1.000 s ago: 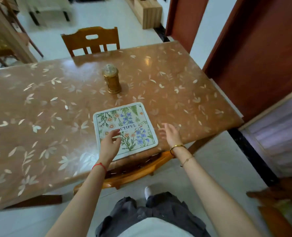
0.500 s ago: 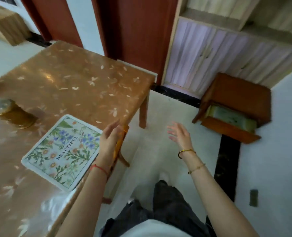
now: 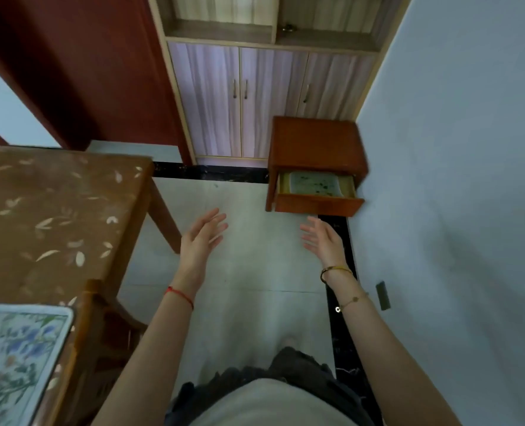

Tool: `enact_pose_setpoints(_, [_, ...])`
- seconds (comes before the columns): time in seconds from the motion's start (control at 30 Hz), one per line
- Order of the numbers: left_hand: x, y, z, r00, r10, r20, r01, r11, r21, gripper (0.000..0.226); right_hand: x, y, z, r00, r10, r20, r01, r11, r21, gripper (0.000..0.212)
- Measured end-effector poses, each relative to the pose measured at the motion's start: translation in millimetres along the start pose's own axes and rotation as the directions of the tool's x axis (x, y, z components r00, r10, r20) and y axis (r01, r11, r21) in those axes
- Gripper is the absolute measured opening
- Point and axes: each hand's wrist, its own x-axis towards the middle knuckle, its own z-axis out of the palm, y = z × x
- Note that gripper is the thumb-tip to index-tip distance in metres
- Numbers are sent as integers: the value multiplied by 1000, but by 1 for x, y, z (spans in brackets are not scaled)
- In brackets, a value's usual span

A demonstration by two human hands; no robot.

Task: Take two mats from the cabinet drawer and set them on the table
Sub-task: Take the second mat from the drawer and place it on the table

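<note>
Dim, cool daylight; soft shadow on right wall; motion blur throughout; wide-angle bending at frame edges.

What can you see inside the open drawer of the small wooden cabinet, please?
Inside the open drawer lies a greenish mat, flat and blurred. Its back part is hidden under the cabinet top; anything beneath it cannot be seen.

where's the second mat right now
In the head view it lies in the open drawer of the small wooden cabinet by the right wall: the greenish mat, ahead of both empty hands.
</note>
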Motion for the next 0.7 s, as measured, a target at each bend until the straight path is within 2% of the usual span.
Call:
enact_pose_setpoints(0.37, [46,-29,151,999,-36,27,35,999,31,31,97,-21,-120,1000,2,-31,-1,1000,2,43])
enact_pose_setpoints(0.7, [103,-28,220,995,-56,82,45,990,132,30,161,-27,-161,996,49,-78,-46,998,47,43])
